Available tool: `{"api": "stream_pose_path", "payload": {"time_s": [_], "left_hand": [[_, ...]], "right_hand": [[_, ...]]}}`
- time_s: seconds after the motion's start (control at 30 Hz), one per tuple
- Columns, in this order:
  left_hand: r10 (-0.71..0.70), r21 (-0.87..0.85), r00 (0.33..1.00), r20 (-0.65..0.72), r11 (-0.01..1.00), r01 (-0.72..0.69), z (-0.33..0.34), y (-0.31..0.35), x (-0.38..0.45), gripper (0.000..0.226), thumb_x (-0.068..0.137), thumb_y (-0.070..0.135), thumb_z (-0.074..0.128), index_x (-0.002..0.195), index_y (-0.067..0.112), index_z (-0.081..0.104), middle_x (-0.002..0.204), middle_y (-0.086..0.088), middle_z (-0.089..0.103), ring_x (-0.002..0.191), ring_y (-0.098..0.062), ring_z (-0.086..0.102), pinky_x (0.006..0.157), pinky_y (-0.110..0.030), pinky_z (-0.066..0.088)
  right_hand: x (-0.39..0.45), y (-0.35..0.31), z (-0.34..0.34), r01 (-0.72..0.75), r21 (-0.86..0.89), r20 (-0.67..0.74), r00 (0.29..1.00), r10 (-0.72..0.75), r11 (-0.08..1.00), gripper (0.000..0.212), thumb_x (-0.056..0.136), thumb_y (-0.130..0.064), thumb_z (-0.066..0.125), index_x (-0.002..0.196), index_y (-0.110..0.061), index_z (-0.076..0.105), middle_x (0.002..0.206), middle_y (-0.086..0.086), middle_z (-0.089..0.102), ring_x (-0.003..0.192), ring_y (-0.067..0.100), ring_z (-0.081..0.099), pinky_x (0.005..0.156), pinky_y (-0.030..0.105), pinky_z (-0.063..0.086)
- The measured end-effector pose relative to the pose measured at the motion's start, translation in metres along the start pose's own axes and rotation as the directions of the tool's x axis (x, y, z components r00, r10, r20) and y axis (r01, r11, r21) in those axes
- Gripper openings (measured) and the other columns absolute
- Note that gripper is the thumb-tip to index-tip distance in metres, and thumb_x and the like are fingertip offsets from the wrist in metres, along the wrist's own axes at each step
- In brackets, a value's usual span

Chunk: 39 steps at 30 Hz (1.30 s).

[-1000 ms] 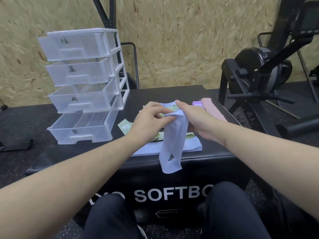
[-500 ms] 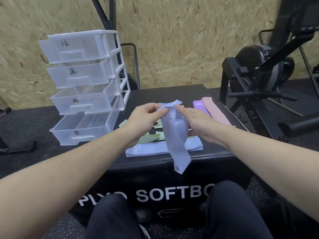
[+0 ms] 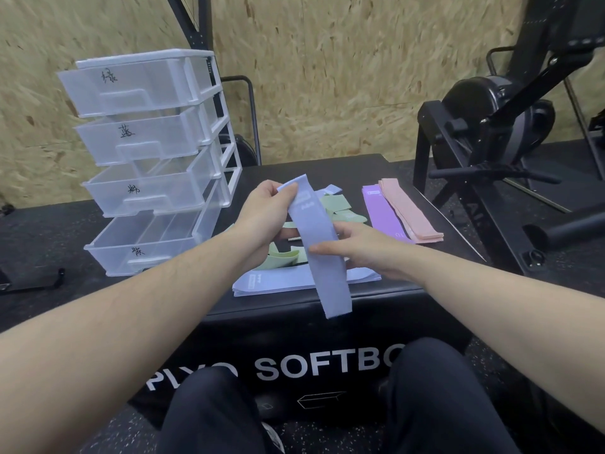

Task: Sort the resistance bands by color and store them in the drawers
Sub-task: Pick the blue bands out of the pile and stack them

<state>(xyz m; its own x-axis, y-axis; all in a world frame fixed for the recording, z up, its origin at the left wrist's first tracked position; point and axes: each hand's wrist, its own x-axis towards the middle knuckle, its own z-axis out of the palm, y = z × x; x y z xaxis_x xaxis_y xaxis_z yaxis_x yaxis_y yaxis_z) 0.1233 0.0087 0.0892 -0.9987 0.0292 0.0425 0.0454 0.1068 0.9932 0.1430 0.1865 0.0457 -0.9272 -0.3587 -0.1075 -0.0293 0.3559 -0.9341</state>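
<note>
left hand pinches the top end of a blue band; right hand holds its middle with a narrow grip, thumb in front. the band hangs long-axis down, lower end over the tabletop edge. the drawers stand left, nearer the left hand, all four pulled out. their handwritten labels are hard to read; green bands are partly hidden.

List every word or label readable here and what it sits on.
"SOFTBO", cut off by a knee, with partly hidden letters before it: front of the black box.
Handwritten black marks, one on each of the four drawers: not readable.
Small print on the blue band and the purple band: too small.
</note>
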Motion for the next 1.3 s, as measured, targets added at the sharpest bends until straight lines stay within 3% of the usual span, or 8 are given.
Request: {"api": "stream_pose_path", "payload": {"time_s": [0.17, 0.3, 0.57, 0.73, 0.83, 0.97, 1.1, 1.3], "left_hand": [[0.023, -0.002, 0.998, -0.060, 1.000, -0.023, -0.007, -0.005, 0.008, 0.018, 0.101, 0.030, 0.052, 0.091, 0.016, 0.048, 0.088, -0.004, 0.064, 0.061, -0.009, 0.067, 0.072, -0.038, 0.061], [-0.027, -0.115, 0.992, -0.121, 0.993, 0.013, -0.017, -0.014, 0.015, 0.016, 0.102, 0.029, 0.052, 0.096, 0.015, 0.052, 0.097, -0.008, 0.067, 0.080, -0.018, 0.068, 0.069, -0.030, 0.058], [-0.160, -0.263, 0.962, -0.220, 0.960, 0.100, -0.044, -0.038, 0.023, 0.005, 0.100, 0.013, 0.050, 0.103, 0.008, 0.050, 0.101, -0.016, 0.071, 0.084, -0.023, 0.074, 0.064, -0.028, 0.060], [-0.228, -0.322, 0.942, -0.246, 0.936, 0.142, -0.058, -0.062, 0.020, 0.005, 0.099, 0.005, 0.047, 0.094, 0.008, 0.049, 0.098, -0.012, 0.068, 0.073, -0.016, 0.074, 0.063, -0.028, 0.060], [-0.288, -0.308, 0.923, -0.254, 0.929, 0.205, -0.070, -0.079, 0.023, 0.008, 0.097, 0.004, 0.049, 0.103, 0.008, 0.049, 0.100, -0.013, 0.065, 0.075, -0.021, 0.069, 0.059, -0.028, 0.059], [-0.280, -0.059, 0.923, -0.262, 0.960, 0.274, -0.082, -0.106, 0.023, 0.034, 0.093, 0.007, 0.054, 0.124, 0.021, 0.054, 0.117, -0.004, 0.058, 0.065, -0.020, 0.060, 0.058, -0.029, 0.053], [-0.229, 0.121, 0.943, -0.243, 0.957, 0.264, -0.086, -0.121, 0.027, 0.031, 0.089, 0.003, 0.051, 0.106, 0.024, 0.065, 0.116, -0.006, 0.062, 0.072, -0.024, 0.054, 0.063, -0.033, 0.049], [-0.094, 0.539, 0.979, -0.182, 0.823, 0.179, -0.089, -0.136, 0.034, 0.029, 0.085, 0.002, 0.052, 0.103, 0.019, 0.066, 0.088, -0.009, 0.062, 0.067, -0.021, 0.056, 0.061, -0.028, 0.045]], "right_hand": [[0.004, 0.008, -0.001, -0.045, 0.035, -0.055, 0.997, 0.047, 0.998, 0.019, 0.097, -0.032, 0.062, 0.108, -0.021, 0.073, 0.104, -0.005, 0.077, 0.101, 0.015, 0.071, 0.096, 0.037, 0.055], [0.006, 0.014, -0.006, -0.047, 0.094, -0.051, 0.997, 0.052, 0.994, 0.020, 0.095, -0.039, 0.065, 0.091, -0.019, 0.069, 0.076, -0.009, 0.071, 0.073, 0.011, 0.066, 0.088, 0.039, 0.055], [0.008, 0.038, -0.027, -0.165, 0.010, 0.078, 0.983, 0.164, 0.986, 0.035, 0.090, -0.016, 0.069, 0.121, -0.027, 0.058, 0.094, 0.000, 0.071, 0.082, 0.018, 0.059, 0.072, 0.030, 0.041], [0.013, 0.046, -0.042, -0.187, -0.112, -0.128, 0.977, 0.173, 0.976, 0.024, 0.085, -0.030, 0.077, 0.107, -0.024, 0.068, 0.090, -0.002, 0.064, 0.071, 0.012, 0.059, 0.063, 0.022, 0.044], [0.016, 0.053, -0.051, -0.207, -0.074, -0.212, 0.959, 0.187, 0.976, 0.027, 0.082, -0.029, 0.081, 0.103, -0.017, 0.069, 0.083, 0.002, 0.055, 0.053, 0.011, 0.048, 0.049, 0.018, 0.041], [0.026, 0.065, -0.062, -0.229, 0.067, -0.241, 0.941, 0.239, 0.971, 0.029, 0.082, -0.023, 0.082, 0.105, -0.016, 0.066, 0.082, 0.006, 0.057, 0.046, 0.012, 0.049, 0.047, 0.022, 0.045], [0.037, 0.078, -0.064, -0.233, 0.155, -0.234, 0.935, 0.265, 0.960, 0.027, 0.087, -0.015, 0.076, 0.111, -0.015, 0.064, 0.095, 0.007, 0.055, 0.052, 0.013, 0.057, 0.058, 0.025, 0.055], [0.048, 0.092, -0.056, -0.265, -0.049, -0.250, 0.937, 0.245, 0.963, 0.026, 0.092, -0.006, 0.066, 0.117, -0.014, 0.061, 0.095, 0.006, 0.056, 0.061, 0.017, 0.060, 0.056, 0.025, 0.055]]}}
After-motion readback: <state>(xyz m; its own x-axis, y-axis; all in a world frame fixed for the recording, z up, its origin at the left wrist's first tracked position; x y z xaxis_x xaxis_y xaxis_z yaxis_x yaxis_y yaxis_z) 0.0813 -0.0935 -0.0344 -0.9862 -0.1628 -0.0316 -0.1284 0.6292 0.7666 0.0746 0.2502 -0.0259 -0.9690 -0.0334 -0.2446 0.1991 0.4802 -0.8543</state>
